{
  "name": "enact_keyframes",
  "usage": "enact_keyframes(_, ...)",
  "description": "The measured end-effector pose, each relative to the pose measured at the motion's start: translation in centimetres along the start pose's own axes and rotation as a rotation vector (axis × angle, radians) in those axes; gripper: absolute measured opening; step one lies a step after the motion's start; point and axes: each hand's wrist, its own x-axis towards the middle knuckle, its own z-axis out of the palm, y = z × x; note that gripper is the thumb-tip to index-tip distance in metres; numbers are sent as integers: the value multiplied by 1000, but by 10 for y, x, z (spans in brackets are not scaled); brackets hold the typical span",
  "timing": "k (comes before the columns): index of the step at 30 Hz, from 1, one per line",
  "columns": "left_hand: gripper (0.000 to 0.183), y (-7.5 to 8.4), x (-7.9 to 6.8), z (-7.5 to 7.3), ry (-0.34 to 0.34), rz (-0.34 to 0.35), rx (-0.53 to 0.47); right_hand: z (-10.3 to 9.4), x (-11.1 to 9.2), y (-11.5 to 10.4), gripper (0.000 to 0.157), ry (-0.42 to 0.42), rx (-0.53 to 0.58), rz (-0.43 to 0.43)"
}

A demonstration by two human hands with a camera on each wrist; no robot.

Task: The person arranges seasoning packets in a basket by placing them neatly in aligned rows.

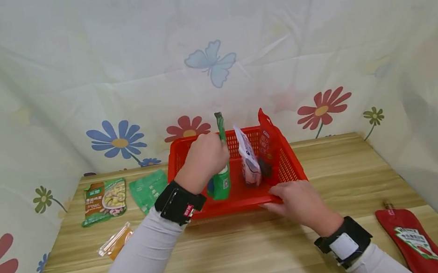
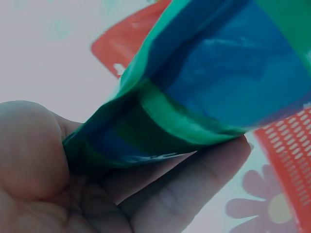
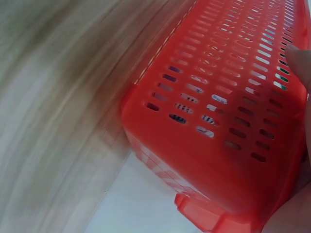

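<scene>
My left hand [image 1: 205, 159] grips the upper part of a green packet [image 1: 222, 184], holding it upright inside a red plastic basket [image 1: 242, 207]. In the left wrist view the packet [image 2: 223, 73] shows blue and green panels, with its edge between thumb and fingers. My right hand [image 1: 301, 202] holds the basket's front rim near the right corner, the thumb on the outer wall. A white and pink packet [image 1: 250, 165] and a red packet [image 1: 268, 141] stand in the basket's right half. The right wrist view shows the basket's slotted wall [image 3: 194, 155].
On the table left of the basket lie a green and brown food packet [image 1: 104, 201], a plain green pouch [image 1: 148, 189] and a clear packet with orange contents [image 1: 118, 243]. A red Heinz ketchup pouch [image 1: 417, 239] lies at the right. Flowered cloth [image 1: 203, 30] hangs behind.
</scene>
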Motion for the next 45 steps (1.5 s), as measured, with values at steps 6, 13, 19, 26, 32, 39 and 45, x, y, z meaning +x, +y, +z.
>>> enact_keyframes(6,20,-5,29,15,-55,-51,-10,1,-1,2,33,21,3,-16)
enact_keyframes(13,18,-11,54,31,-107,-113,-58,1,-1,2,33,24,-3,-22)
enact_keyframes(19,21,-15,69,40,-119,-152,-78,2,-1,1,32,26,5,-19)
enact_keyframes(26,23,-15,79,50,-101,-136,-98,4,-1,1,32,45,-2,-16)
enact_keyframes(32,24,-15,86,59,-103,-137,-133,5,-1,2,33,31,8,-4)
enact_keyframes(39,24,-15,85,65,-76,-124,-200,6,-2,1,31,48,23,-17)
enact_keyframes(45,23,-14,84,67,-57,-125,-217,7,-2,3,30,78,4,-40)
